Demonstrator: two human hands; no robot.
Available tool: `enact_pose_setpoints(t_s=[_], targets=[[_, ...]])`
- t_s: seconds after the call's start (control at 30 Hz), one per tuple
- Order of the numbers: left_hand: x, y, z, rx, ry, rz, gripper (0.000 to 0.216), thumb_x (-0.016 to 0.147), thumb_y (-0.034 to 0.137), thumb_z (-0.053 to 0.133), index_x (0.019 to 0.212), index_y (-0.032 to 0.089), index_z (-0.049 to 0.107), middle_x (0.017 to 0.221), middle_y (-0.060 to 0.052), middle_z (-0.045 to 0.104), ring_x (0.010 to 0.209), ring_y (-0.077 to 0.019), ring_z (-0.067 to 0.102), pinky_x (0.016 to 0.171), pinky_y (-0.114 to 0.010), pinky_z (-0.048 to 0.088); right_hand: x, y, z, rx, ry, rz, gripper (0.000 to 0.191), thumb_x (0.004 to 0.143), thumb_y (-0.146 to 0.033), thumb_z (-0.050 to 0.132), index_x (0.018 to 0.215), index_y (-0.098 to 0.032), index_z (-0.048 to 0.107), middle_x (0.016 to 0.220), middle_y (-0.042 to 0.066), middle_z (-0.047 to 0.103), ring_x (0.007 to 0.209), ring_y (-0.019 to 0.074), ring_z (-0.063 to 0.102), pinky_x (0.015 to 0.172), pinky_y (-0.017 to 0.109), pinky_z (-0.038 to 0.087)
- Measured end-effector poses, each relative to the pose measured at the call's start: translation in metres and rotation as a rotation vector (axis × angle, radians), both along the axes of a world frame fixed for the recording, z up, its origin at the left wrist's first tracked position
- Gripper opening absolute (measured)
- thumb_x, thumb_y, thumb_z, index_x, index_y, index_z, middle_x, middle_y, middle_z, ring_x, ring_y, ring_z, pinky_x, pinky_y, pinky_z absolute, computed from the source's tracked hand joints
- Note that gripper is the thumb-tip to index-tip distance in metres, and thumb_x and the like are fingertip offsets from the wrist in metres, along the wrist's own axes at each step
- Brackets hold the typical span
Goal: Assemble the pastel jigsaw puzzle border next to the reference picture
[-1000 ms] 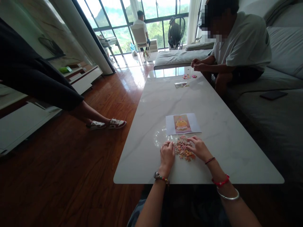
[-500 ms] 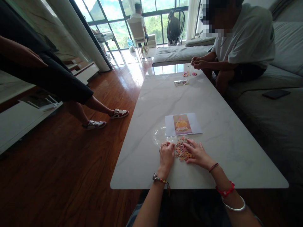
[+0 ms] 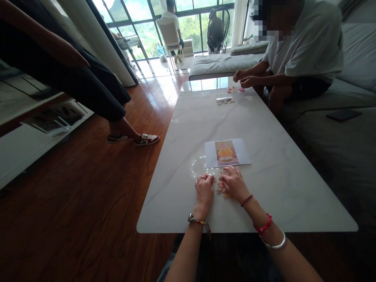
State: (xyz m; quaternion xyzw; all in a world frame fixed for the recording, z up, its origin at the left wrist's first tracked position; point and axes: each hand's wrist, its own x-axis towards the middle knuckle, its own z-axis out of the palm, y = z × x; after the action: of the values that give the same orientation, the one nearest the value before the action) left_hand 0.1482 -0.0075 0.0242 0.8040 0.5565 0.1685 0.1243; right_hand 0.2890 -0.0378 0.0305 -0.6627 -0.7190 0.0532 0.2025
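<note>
A small heap of pink and orange puzzle pieces [image 3: 219,187] lies on the white marble table [image 3: 264,184], near its front edge. My left hand [image 3: 204,190] rests flat at the heap's left side, fingers curled onto the pieces. My right hand [image 3: 234,183] lies over most of the heap, palm down, hiding the pieces beneath. Whether either hand pinches a piece, I cannot tell. Just beyond the hands lies a white sheet with a printed picture [image 3: 226,152] of a yellow figure on pink.
A clear plastic bag [image 3: 197,166] lies left of the sheet. At the table's far end a seated person handles small pieces [image 3: 231,89] next to a packet [image 3: 225,100]. Another person stands on the wooden floor at left. A grey sofa runs along the right.
My right hand slid left over the heap, covering most of it, and now almost touches my left hand. The standing person stepped closer to the table.
</note>
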Motion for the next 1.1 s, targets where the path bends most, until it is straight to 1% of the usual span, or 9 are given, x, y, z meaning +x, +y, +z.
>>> enact_pose_setpoints(t_s=[0.13, 0.3, 0.4, 0.5, 0.67, 0.77, 0.87, 1.0, 1.1], targets=[[-0.002, -0.002, 0.000, 0.006, -0.001, 0.010, 0.023, 0.084, 0.026, 0.043, 0.100, 0.025, 0.059, 0.094, -0.003, 0.058, 0.090, -0.0171, 0.049, 0.078, -0.029, 0.038, -0.002, 0.004, 0.005, -0.041, -0.071, 0.037, 0.014, 0.076, -0.015, 0.048, 0.083, -0.017, 0.061, 0.108, 0.011, 0.053, 0.111, 0.0239, 0.039, 0.099, 0.048, 0.018], [-0.001, -0.004, 0.003, -0.043, -0.002, 0.028, 0.019, 0.083, 0.028, 0.044, 0.091, 0.025, 0.061, 0.095, -0.004, 0.056, 0.092, -0.0183, 0.047, 0.077, -0.031, 0.037, -0.002, 0.005, 0.001, -0.006, 0.001, -0.026, 0.017, 0.080, -0.015, 0.043, 0.077, -0.017, 0.060, 0.098, 0.010, 0.057, 0.098, 0.0208, 0.047, 0.097, 0.048, 0.022], [-0.001, -0.007, 0.004, -0.066, -0.012, 0.057, 0.018, 0.083, 0.027, 0.044, 0.088, 0.024, 0.061, 0.095, -0.004, 0.056, 0.093, -0.0188, 0.047, 0.081, -0.034, 0.035, 0.000, 0.005, 0.003, 0.029, 0.125, -0.050, 0.016, 0.079, -0.015, 0.044, 0.072, -0.017, 0.059, 0.092, 0.009, 0.059, 0.093, 0.0199, 0.051, 0.092, 0.042, 0.031], [-0.005, -0.010, 0.005, -0.066, -0.022, 0.073, 0.018, 0.083, 0.026, 0.043, 0.087, 0.026, 0.061, 0.095, -0.003, 0.056, 0.094, -0.0190, 0.046, 0.085, -0.038, 0.032, 0.008, 0.003, 0.013, 0.030, 0.352, -0.133, 0.016, 0.079, -0.022, 0.045, 0.073, -0.017, 0.059, 0.083, 0.007, 0.062, 0.080, 0.0169, 0.056, 0.078, 0.032, 0.042], [-0.015, -0.015, 0.004, -0.064, -0.053, 0.094, 0.018, 0.083, 0.028, 0.044, 0.086, 0.027, 0.062, 0.096, -0.003, 0.056, 0.096, -0.0188, 0.045, 0.088, -0.039, 0.030, 0.025, -0.009, 0.033, -0.214, 0.579, -0.153, 0.015, 0.073, -0.027, 0.052, 0.079, -0.017, 0.062, 0.074, 0.003, 0.065, 0.065, 0.0135, 0.059, 0.061, 0.024, 0.045], [-0.017, -0.017, 0.005, -0.068, -0.067, 0.098, 0.017, 0.083, 0.029, 0.045, 0.086, 0.027, 0.062, 0.098, -0.003, 0.056, 0.098, -0.0195, 0.045, 0.089, -0.040, 0.030, 0.029, -0.017, 0.037, -0.339, 0.576, -0.059, 0.015, 0.070, -0.025, 0.053, 0.077, -0.018, 0.065, 0.074, 0.002, 0.067, 0.066, 0.0135, 0.059, 0.060, 0.023, 0.044], [-0.015, -0.017, 0.006, -0.076, -0.077, 0.074, 0.017, 0.083, 0.028, 0.045, 0.085, 0.027, 0.062, 0.099, -0.003, 0.056, 0.100, -0.0199, 0.044, 0.089, -0.041, 0.030, 0.027, -0.021, 0.033, -0.382, 0.521, -0.021, 0.016, 0.070, -0.021, 0.051, 0.074, -0.019, 0.066, 0.074, 0.002, 0.066, 0.066, 0.0133, 0.059, 0.061, 0.023, 0.044], [-0.013, -0.018, 0.006, -0.058, -0.083, 0.029, 0.015, 0.082, 0.025, 0.047, 0.086, 0.026, 0.061, 0.103, -0.003, 0.055, 0.103, -0.0197, 0.044, 0.089, -0.040, 0.032, 0.025, -0.019, 0.023, -0.296, 0.277, -0.187, 0.020, 0.072, -0.017, 0.046, 0.075, -0.017, 0.066, 0.077, 0.006, 0.063, 0.070, 0.0147, 0.058, 0.068, 0.025, 0.044], [-0.013, -0.019, 0.005, -0.042, -0.067, 0.014, 0.014, 0.081, 0.024, 0.048, 0.085, 0.026, 0.061, 0.106, -0.004, 0.054, 0.105, -0.0206, 0.043, 0.089, -0.041, 0.034, 0.026, -0.019, 0.016, -0.217, 0.150, -0.284, 0.026, 0.075, -0.020, 0.045, 0.092, -0.015, 0.063, 0.089, 0.010, 0.059, 0.080, 0.0173, 0.057, 0.074, 0.028, 0.044]])
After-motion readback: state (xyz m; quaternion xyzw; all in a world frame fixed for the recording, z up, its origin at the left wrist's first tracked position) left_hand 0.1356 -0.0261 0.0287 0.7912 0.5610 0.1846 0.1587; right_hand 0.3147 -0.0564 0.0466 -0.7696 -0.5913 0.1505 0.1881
